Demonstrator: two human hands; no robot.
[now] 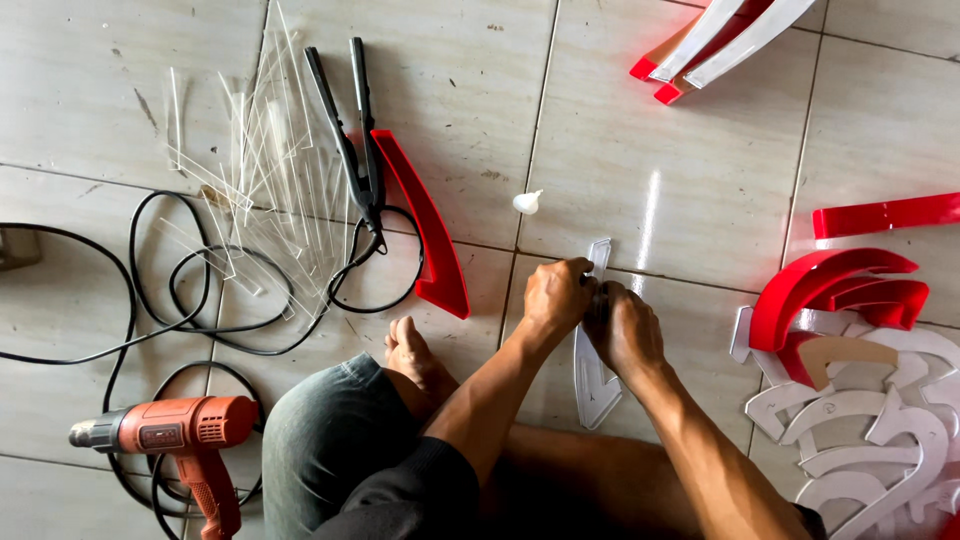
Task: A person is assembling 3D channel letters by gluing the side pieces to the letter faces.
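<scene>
I see a long, flat, clear acrylic piece with a white edge [594, 385] lying on the pale floor tiles [650, 170], right in front of the seated person's legs. Both hands meet at its upper half: the left hand [556, 295] and the right hand [622, 330] have fingers curled and pinched on it. Just above sits a small white cap-like blob [527, 202]. Further left lie a curved red acrylic strip [428, 235], black flat-jawed tongs [352, 130], clear thin strips [255, 170] and an orange heat gun [180, 435].
</scene>
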